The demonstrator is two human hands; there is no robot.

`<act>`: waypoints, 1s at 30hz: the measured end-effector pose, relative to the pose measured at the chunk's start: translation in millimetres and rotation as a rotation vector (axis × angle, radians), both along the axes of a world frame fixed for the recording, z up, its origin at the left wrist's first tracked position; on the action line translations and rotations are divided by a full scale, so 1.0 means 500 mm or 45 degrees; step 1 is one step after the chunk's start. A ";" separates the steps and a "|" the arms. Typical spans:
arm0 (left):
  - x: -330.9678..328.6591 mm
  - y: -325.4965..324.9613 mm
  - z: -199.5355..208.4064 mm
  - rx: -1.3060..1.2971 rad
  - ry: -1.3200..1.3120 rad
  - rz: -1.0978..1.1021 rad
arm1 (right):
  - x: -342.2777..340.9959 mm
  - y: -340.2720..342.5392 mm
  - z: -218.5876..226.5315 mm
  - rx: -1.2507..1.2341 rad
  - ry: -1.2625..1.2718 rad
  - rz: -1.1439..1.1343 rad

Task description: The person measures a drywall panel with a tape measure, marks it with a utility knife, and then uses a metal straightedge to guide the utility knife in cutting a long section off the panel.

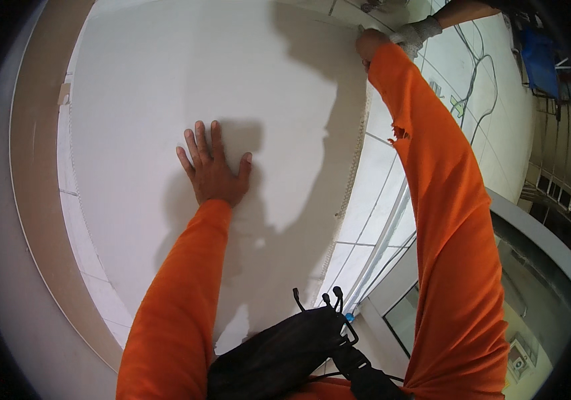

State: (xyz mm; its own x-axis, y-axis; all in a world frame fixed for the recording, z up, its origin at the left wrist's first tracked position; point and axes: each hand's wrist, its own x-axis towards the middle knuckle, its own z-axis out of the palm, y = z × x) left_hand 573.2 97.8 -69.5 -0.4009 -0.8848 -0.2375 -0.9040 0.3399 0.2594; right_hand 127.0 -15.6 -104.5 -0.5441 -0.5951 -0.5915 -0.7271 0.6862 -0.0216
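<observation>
My left hand [215, 165] lies flat on a large pale board [145, 93], with its fingers spread and nothing in it. The board looks like a sheet of drywall, and its right edge is rough. My right arm is stretched out to the board's far right corner. There my right hand [371, 47] is closed, with a small greyish tip showing beside it; what it holds is too small to make out. Right beside it is another person's hand in a grey glove [417, 35]. Shadows fall across the middle and right of the board.
White tiles [375, 170] run along the board's right side, with loose dark cables [475, 67] on them. A brown strip [35, 140] curves along the left. A black bag [279, 353] hangs at my front. A glass-paned frame [402, 317] stands at lower right, and a blue item [540, 63] lies far right.
</observation>
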 end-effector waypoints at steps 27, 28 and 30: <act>0.008 0.010 -0.020 -0.119 0.010 -0.043 | 0.182 0.248 0.035 0.647 -0.125 0.655; 0.009 0.010 -0.021 -0.112 0.022 -0.043 | 0.187 0.259 0.029 0.738 -0.029 1.028; 0.011 0.011 -0.021 -0.142 0.066 -0.041 | 0.200 0.278 0.026 0.238 -0.364 -0.267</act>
State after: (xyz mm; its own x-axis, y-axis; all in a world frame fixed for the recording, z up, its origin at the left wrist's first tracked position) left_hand 578.8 103.2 -80.2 -0.4389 -0.8910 -0.1164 -0.8785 0.3982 0.2641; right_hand 227.1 123.3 -91.5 -0.4401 -0.3563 -0.8243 -0.5538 0.8303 -0.0632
